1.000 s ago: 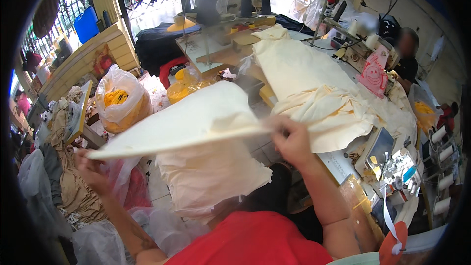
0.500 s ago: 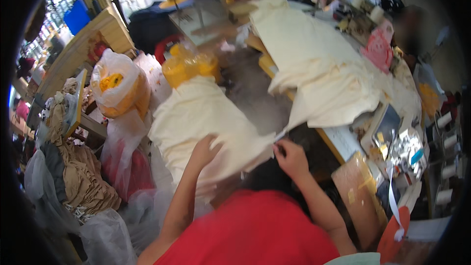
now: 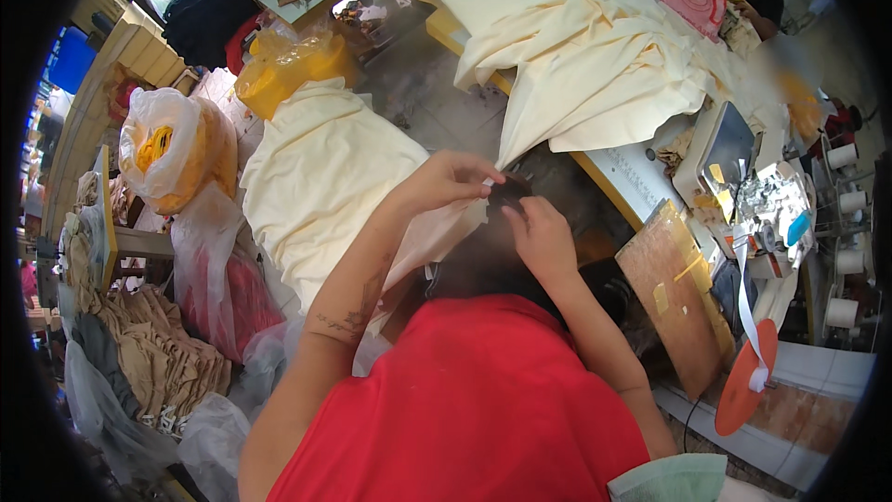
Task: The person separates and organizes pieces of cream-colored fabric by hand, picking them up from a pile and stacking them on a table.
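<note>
My left hand [image 3: 450, 180] is closed in a pinch on the edge of the cream fabric. One cream fabric pile [image 3: 330, 177] lies under and left of that wrist; a narrow drawn-out end of the other cream fabric [image 3: 604, 84], on the table to the right, runs down to the fingertips. Just right of it, my right hand [image 3: 542, 234] is closed, thumb and fingers together near the left fingertips. Something small and dark seems to be in it, but I cannot make out what against the dark background.
A yellow plastic-wrapped bundle [image 3: 293, 70] touches the left fabric pile. Farther left stand a white bag [image 3: 167, 144] with yellow contents and stacked tan cloth pieces [image 3: 167, 353]. On the right are a sewing machine [image 3: 725, 153], a brown board [image 3: 674, 293] and an orange disc [image 3: 746, 379].
My left hand has moved right and up from the left fabric pile to pinch the fabric edge. My right hand has moved up, close beside it. The view has shifted.
</note>
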Available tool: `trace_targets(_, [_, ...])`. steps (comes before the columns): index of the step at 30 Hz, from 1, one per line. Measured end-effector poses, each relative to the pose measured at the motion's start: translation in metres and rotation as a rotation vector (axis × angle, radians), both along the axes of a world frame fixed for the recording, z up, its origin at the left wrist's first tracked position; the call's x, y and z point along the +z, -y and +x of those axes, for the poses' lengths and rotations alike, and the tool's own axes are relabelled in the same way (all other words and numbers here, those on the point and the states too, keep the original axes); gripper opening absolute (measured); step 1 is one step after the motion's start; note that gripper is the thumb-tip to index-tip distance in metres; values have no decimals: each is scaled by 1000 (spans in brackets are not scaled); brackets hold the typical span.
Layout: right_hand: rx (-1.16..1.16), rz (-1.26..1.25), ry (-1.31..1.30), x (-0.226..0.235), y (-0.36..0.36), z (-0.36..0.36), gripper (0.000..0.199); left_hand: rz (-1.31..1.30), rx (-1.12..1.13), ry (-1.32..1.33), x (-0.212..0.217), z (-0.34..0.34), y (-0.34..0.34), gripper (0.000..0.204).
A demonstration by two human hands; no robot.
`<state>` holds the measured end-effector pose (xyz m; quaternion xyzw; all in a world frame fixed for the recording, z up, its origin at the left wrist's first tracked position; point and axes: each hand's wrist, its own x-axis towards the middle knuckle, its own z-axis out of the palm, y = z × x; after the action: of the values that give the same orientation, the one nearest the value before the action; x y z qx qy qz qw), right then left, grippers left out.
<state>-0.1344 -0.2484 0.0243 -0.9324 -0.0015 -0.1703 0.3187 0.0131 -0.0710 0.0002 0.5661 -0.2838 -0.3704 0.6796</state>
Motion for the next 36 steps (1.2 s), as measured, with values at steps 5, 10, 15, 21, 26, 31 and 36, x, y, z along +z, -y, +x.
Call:
trace_targets(5, [56,-264,192,-3,-6,17,14,135,-22,101,34,-4,-5,46])
trace_targets(10, [156,-301,185,-8,-9,30,15,194,-69,78,41,-2,-7,52])
trace_targets(15, [100,-216,216,8,8,19,16,83,105,5,41,-6,2,48])
trace_targets(21, [-362,61,236,109,74,66,20,113,426,29,27,-7,34,25])
trace_targets(26, [-312,-359,415,117,186,168,22,130,392,204,25,-15,43,38])
trace_targets(31, [-124,-453,-42,140,216,201,31,282,544,605,87,-38,-21,34])
trace_targets(36, [45,26,127,206,130,133,22,243,1127,598,161,-44,-171,25])
